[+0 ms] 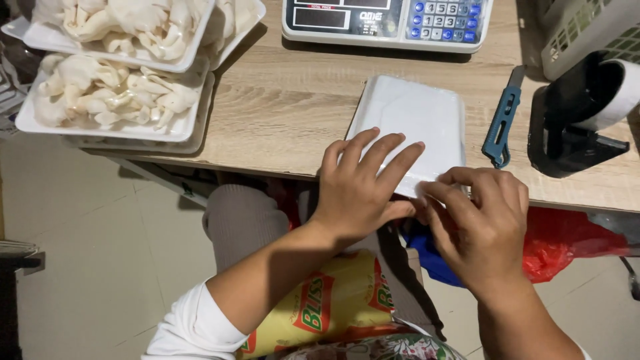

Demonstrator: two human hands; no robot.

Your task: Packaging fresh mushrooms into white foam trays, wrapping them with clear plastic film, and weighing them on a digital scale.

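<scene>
A flat white wrapped tray (413, 113) lies upside down near the front edge of the wooden table (287, 100). My left hand (360, 183) presses flat on the tray's near end, fingers spread. My right hand (480, 220) is at the tray's near right corner, fingertips pinching the clear wrap there. A blue utility knife (501, 127) lies just right of the tray, untouched.
White trays of pale mushrooms (113, 93) are stacked at the table's left end. A weighing scale (387, 23) stands at the back. A black tape dispenser (580, 113) and a plastic basket (587, 27) are on the right. A yellow bag (327, 307) rests on my lap; red and blue bags (567, 243) sit below the table.
</scene>
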